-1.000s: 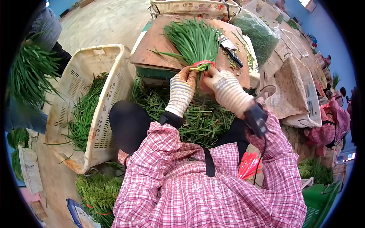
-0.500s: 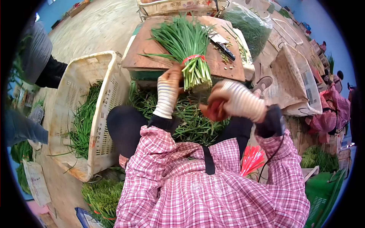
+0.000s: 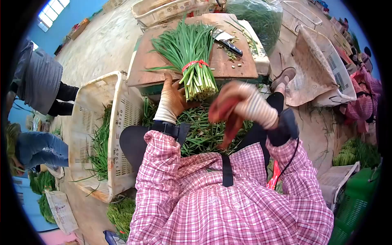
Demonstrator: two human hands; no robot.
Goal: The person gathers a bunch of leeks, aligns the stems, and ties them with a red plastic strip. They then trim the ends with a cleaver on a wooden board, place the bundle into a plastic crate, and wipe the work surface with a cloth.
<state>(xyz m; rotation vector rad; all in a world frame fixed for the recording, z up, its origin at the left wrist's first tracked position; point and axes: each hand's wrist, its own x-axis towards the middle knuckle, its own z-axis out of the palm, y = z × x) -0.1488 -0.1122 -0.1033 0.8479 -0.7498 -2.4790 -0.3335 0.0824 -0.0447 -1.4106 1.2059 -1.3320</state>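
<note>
A bundle of green stalks point(image 3: 192, 57) with a red band point(image 3: 195, 64) round it lies on the brown board point(image 3: 141, 61), its cut ends over the front edge. Beside those ends is my left hand point(image 3: 173, 96), open, its thumb up at the board's edge and some fingers hidden behind the stalks. My right hand point(image 3: 237, 100), blurred by motion, grips a dark red cloth point(image 3: 223, 112) that hangs down right of the bundle. On the board's right part a knife with a black handle point(image 3: 230, 47) rests among cut bits.
A white crate point(image 3: 116, 134) holding green stalks stands at left, near two other people point(image 3: 41, 83). Loose greens point(image 3: 204, 130) lie between my knees. Behind the board are a crate point(image 3: 175, 12) and a plastic bag of greens point(image 3: 261, 24). Another crate point(image 3: 326, 61) stands at right.
My left hand has opened out beside the stalk ends. My right hand has shifted slightly left, and more of the red cloth shows. The view has shifted, with more of the people at left showing.
</note>
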